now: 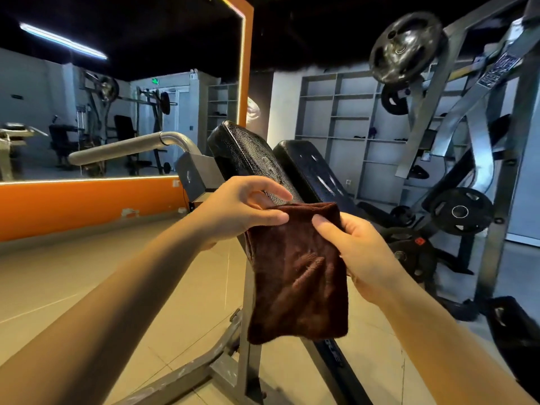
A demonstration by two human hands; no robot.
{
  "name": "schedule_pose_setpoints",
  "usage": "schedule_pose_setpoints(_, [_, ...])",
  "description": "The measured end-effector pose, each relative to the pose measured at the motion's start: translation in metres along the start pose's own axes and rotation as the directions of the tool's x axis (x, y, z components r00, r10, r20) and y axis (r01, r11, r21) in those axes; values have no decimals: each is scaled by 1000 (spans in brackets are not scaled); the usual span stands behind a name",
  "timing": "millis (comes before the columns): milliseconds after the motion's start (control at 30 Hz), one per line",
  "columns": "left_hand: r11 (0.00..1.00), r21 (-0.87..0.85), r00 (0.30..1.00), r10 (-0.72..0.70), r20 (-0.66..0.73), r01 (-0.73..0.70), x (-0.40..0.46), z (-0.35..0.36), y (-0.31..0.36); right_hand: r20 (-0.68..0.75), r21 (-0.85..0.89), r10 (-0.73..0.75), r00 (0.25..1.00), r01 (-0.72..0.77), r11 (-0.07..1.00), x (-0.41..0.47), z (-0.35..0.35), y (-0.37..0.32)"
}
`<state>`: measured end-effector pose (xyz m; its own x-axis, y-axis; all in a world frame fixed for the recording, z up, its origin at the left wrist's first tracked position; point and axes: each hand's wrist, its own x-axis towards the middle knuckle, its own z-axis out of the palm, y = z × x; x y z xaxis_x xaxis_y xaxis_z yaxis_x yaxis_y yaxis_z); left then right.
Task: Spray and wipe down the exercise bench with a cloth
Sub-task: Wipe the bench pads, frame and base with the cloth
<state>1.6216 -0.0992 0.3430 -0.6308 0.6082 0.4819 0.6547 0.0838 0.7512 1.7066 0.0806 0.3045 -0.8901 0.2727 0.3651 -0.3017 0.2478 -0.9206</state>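
Before the bench (248,153), hands pinch a folded, seemingly dry brown cloth (298,276).

There is one view only, from a camera on the person's head. It looks forward and down, close to the two forearms, over the black bench pad (248,153) toward the floor (73,273) and the mirror wall (117,112).

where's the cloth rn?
Head view, centre: the brown cloth hangs by its top edge, pinched between the left hand and right hand, in front of the black bench pads.
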Motion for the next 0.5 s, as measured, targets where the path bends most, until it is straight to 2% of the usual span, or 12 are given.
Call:
schedule_pose_setpoints(100, [978, 203, 973, -4, 230, -44, 22, 3, 5, 23, 106, 133, 991, -135, 985, 0, -18, -3])
schedule_pose_setpoints(167, [937, 309, 966, 90, 241, -164, 46, 14, 11, -41, 150, 168, 985, -160, 976, 3, -32, -5])
schedule_pose_setpoints(233, [881, 379, 958, 238, 158, -282, 70, 28, 17, -205, 149, 113, 972, -83, 985, 11, -44, -9])
schedule_pose_setpoints(267, [838, 437, 944, 309, 113, -327, 80, 34, 19, -295, 92, 39, 955, -13, 996, 15, -46, -12])
schedule_pose_setpoints(333, [742, 576, 910, 414, 7, -342, 90, 34, 15, -415, -182, -183, 891, 116, 976, 20, -34, -21])
schedule_pose_setpoints(400, [772, 573, 884, 438, -164, -276, 79, 23, 0, -350, -460, -349, 869, 165, 872, 22, -4, -25])
schedule_pose_setpoints(500, [892, 430, 835, 340, -432, -140, 36, 3, -39, -97, -614, -306, 947, 185, 767, 28, 50, -2])
